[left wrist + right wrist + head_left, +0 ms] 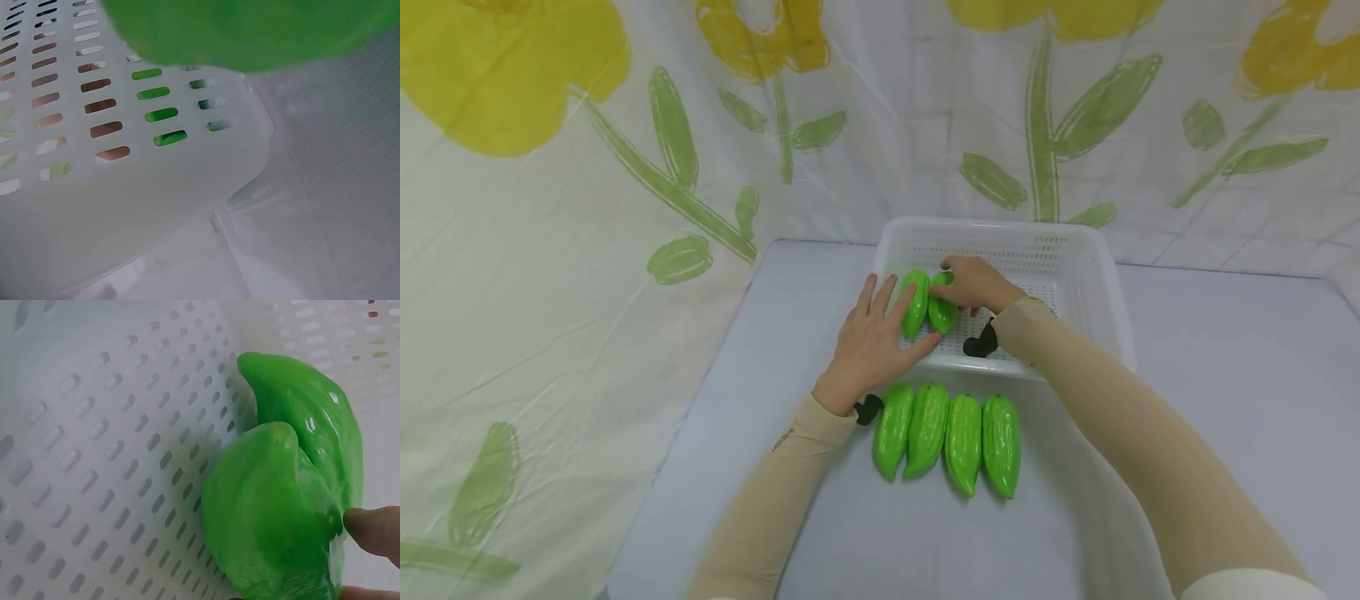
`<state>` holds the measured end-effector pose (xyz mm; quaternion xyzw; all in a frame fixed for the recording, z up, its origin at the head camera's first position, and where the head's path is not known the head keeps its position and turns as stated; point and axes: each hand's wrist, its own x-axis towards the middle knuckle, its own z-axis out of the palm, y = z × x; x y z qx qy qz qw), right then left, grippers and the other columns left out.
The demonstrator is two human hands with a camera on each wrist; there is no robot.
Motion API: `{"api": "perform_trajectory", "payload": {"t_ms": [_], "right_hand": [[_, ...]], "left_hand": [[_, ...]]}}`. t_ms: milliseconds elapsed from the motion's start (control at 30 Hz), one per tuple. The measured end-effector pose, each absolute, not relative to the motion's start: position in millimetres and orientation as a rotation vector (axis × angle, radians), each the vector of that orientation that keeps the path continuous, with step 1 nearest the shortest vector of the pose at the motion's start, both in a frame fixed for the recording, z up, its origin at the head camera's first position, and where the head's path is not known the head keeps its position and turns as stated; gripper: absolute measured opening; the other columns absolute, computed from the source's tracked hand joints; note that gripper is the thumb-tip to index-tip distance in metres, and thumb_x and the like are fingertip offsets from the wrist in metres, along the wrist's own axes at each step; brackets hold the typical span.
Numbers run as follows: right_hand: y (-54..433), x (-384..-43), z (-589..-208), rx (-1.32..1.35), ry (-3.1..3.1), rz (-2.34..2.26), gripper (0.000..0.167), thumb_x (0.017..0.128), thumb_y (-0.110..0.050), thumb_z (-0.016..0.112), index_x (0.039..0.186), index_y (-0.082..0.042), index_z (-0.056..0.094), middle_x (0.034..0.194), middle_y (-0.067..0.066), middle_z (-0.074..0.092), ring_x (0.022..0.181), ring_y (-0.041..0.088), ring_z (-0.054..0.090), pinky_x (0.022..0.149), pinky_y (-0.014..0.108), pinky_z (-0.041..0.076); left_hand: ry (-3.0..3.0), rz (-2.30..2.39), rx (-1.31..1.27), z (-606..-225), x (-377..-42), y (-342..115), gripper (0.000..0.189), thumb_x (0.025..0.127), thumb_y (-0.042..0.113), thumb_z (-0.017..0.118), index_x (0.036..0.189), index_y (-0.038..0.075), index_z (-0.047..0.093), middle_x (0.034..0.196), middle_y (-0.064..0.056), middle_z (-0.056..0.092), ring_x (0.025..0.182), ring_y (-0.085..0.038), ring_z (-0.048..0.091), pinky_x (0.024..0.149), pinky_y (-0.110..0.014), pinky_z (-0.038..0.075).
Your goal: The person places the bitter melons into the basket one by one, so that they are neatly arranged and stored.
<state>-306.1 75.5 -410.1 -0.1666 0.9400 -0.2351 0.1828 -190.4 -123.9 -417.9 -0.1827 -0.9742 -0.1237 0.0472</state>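
Note:
A white plastic basket with slotted walls holds two glossy green peppers side by side at its left end. My right hand reaches inside and grips the right-hand pepper near its upper end. The other pepper lies along the basket's left wall. In the right wrist view, the nearer pepper overlaps its neighbour, and a fingertip shows at the right edge. Over the basket's left front corner, my left hand spreads its fingers and holds nothing, its fingertips beside the left pepper.
Several more green peppers lie in a row on the white table in front of the basket. One green pepper fills the top of the left wrist view. A flower-printed curtain hangs behind and to the left.

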Motion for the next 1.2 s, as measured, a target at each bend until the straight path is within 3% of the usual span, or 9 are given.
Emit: {"api": "perform_trajectory", "payload": {"t_ms": [200,500,700,867,1033,1200], "right_hand": [[77.7,-307.0,-408.9,-0.471,2.658,-0.677,0.071,0.103,-0.038,0.062,0.154,0.005,0.041,0.149,0.03,0.053,0.085,0.037,0.074,0.061,0.039,0.063],[79.8,-307.6,-413.0,-0.433,2.593,-0.749,0.07,0.103,-0.036,0.062,0.155,0.004,0.039,0.144,0.03,0.056,0.081,0.032,0.074,0.058,0.036,0.062],[83.0,-307.0,-408.5,-0.419,2.627,-0.707,0.073,0.102,-0.039,0.061,0.157,0.003,0.037,0.149,0.03,0.052,0.079,0.031,0.073,0.066,0.042,0.064],[91.2,-304.5,-391.8,-0.443,2.704,-0.696,0.071,0.103,-0.041,0.06,0.157,0.0,0.04,0.153,0.03,0.049,0.063,0.028,0.071,0.074,0.044,0.063],[100.2,-298.0,-365.1,-0.494,2.764,-0.734,0.069,0.104,-0.042,0.059,0.157,-0.002,0.041,0.149,0.03,0.053,0.062,0.028,0.072,0.079,0.047,0.061],[109.3,-285.9,-344.0,-0.494,2.771,-0.76,0.069,0.104,-0.044,0.058,0.158,-0.005,0.04,0.152,0.026,0.051,0.063,0.027,0.072,0.073,0.044,0.062]], "left_hand": [[-2.967,-0.371,-0.559,-417.5,-189.8,-123.7,0.088,0.098,0.07,0.052,0.165,0.016,0.031,0.171,-0.018,0.026,0.16,-0.044,0.012,0.121,-0.059,0.036],[-2.956,-0.371,-0.572,-418.5,-189.3,-124.0,0.088,0.098,0.069,0.053,0.165,0.015,0.033,0.17,-0.02,0.027,0.16,-0.045,0.013,0.122,-0.059,0.035],[-2.949,-0.368,-0.574,-418.7,-189.5,-124.3,0.088,0.098,0.069,0.054,0.165,0.015,0.033,0.17,-0.02,0.027,0.16,-0.045,0.013,0.119,-0.06,0.038],[-2.953,-0.373,-0.565,-419.0,-189.7,-123.2,0.088,0.098,0.071,0.052,0.164,0.016,0.034,0.17,-0.019,0.028,0.16,-0.045,0.013,0.118,-0.06,0.04],[-2.959,-0.374,-0.56,-418.5,-189.5,-122.9,0.088,0.098,0.071,0.05,0.165,0.016,0.033,0.17,-0.019,0.027,0.16,-0.044,0.013,0.118,-0.06,0.039],[-2.971,-0.373,-0.552,-418.8,-189.3,-123.5,0.088,0.098,0.071,0.051,0.165,0.016,0.033,0.171,-0.018,0.026,0.16,-0.044,0.012,0.12,-0.059,0.038]]}}
